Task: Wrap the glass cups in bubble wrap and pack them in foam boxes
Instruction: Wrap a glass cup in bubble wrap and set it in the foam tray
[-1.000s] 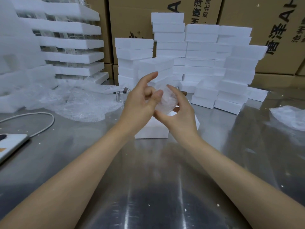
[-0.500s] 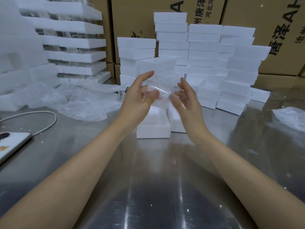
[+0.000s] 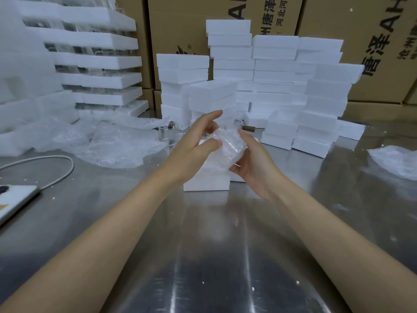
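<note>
Holding a bubble-wrapped glass cup (image 3: 228, 147) up w/ both hands, just above the foam box (image 3: 206, 182). Gripped on the left side by the L hand (image 3: 196, 145), w/ thumb pressed onto the wrap, index sticking up straight, other fingers curled behind. Cradled from below-right by the R hand (image 3: 252, 163), w/ fingers curled round the bundle. Clamped from both sides then, and not touching the box afaict. Lid on or off that box: can't tell, too much hidden by the hands.

Just behind-left of the box: a bare glass cup (image 3: 168, 134), upright on the steel table (image 3: 214, 245). Right behind the box: a 2nd glass (image 3: 233, 124) w/ a brown wooden handle (image 3: 248, 128), mostly hidden. Further left of the box: a messy heap of loose bubble wrap (image 3: 112, 143). Well behind the box: stacks of white foam boxes (image 3: 277, 86), then cardboard cartons (image 3: 372, 41) w/ black print. Far left of the box: a white cable (image 3: 56, 175) running to a flat white device (image 3: 15, 197). Far right of it: another scrap of wrap (image 3: 397, 161).
</note>
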Motion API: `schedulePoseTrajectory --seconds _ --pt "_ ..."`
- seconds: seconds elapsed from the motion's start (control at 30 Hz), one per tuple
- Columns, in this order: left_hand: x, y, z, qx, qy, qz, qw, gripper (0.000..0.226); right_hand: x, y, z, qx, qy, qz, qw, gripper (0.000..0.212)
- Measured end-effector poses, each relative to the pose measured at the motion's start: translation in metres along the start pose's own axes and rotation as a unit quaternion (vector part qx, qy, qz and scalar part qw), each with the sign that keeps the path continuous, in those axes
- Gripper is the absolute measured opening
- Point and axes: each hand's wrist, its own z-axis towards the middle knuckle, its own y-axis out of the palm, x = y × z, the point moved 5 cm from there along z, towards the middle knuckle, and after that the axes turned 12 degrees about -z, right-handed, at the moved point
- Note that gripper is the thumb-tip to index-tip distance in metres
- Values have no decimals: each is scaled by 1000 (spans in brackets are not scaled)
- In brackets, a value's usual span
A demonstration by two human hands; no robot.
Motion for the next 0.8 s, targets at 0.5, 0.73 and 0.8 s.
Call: schedulePoseTrajectory --seconds 0.5,0.73,0.8 --pt "10 -9 -6 85 44 63 993 30 -12 13 -8 30 -170 -57 983 69" --pt "6 -9 -6 51 33 133 989 50 -6 8 -5 19 -178 -33 983 65" --pt "4 -11 -6 27 31 175 984 54 -2 7 -4 18 -171 -27 985 62"
